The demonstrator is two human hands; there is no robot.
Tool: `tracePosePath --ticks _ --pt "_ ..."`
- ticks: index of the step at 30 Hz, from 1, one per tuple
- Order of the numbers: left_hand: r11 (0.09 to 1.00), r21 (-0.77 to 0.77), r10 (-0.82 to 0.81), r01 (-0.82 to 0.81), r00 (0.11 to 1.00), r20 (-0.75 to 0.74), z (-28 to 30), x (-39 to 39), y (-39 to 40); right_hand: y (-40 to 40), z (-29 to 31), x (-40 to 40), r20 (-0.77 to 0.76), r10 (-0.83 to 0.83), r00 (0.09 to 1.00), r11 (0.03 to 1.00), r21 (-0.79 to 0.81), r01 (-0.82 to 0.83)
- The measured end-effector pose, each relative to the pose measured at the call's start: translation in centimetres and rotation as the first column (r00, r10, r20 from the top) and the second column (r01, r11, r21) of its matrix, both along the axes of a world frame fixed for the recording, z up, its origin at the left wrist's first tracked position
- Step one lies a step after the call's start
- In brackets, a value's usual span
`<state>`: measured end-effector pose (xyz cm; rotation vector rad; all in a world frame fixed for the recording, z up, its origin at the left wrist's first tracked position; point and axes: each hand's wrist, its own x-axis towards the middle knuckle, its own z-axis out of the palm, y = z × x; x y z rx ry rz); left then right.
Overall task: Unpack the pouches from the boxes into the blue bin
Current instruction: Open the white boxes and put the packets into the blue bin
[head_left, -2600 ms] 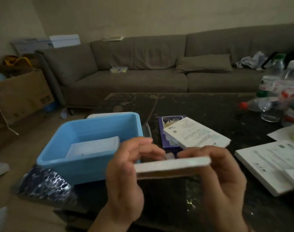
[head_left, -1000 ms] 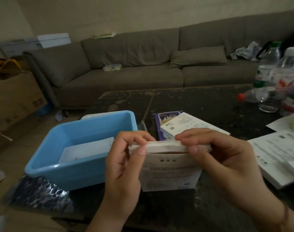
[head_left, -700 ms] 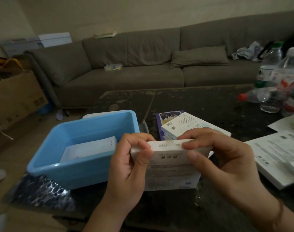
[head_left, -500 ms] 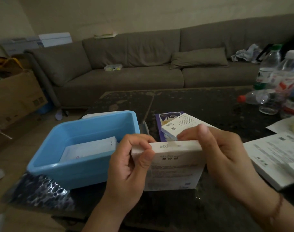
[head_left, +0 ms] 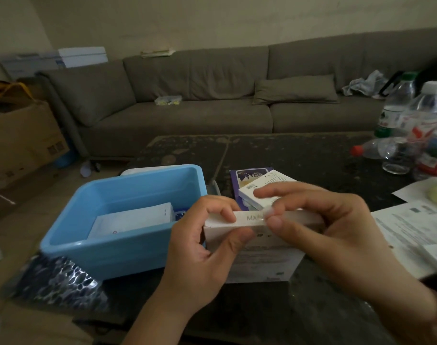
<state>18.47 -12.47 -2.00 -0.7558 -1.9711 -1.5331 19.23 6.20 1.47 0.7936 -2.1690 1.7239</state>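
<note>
A white box stands upright on the dark table in front of me. My left hand grips its top left corner, thumb across the front. My right hand pinches at the middle of the box's top edge with thumb and fingertips, the index finger raised. The blue bin sits just left of the box, with white pouches lying flat inside. Behind my hands lie another white box and a purple box.
White boxes and papers lie at the right. Plastic bottles stand at the far right of the table. Silvery bubble wrap lies under the bin's near side. A grey sofa runs behind the table; a cardboard carton stands at left.
The box was turned from flat, held edge-on, to upright on the table. My right hand slid from the top right corner to the middle of the top edge and now pinches there.
</note>
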Motion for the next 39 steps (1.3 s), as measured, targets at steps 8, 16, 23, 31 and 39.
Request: tracePosePath --ticks 8,16,23,31,39 --pt "0.983 0.180 -0.053 0.019 0.981 0.188 0.1 -0.3 0.5 1.0 -3.3 -1.4 -0.548 -0.063 0.834 0.898 0.334 0.287" --pt "0.973 0.043 0.219 -0.226 0.968 0.124 0.0 -0.6 1.5 1.2 -4.5 -1.8 -0.551 -0.015 0.834 0.828 0.461 0.319" --pt "0.939 -0.171 0.288 -0.300 0.953 -0.091 -0.5 -0.8 1.6 2.5 -4.1 -1.2 -0.516 -0.063 0.854 0.926 0.289 0.242" --pt "0.880 -0.329 0.278 -0.341 0.934 -0.223 -0.7 -0.6 1.2 1.7 -4.5 -1.4 -0.320 -0.303 0.898 0.894 0.229 0.384" --pt "0.918 -0.150 0.278 -0.368 0.864 -0.421 2.1 0.9 0.6 4.8 -1.3 -2.2 -0.002 -0.445 0.895 0.834 -0.365 0.414"
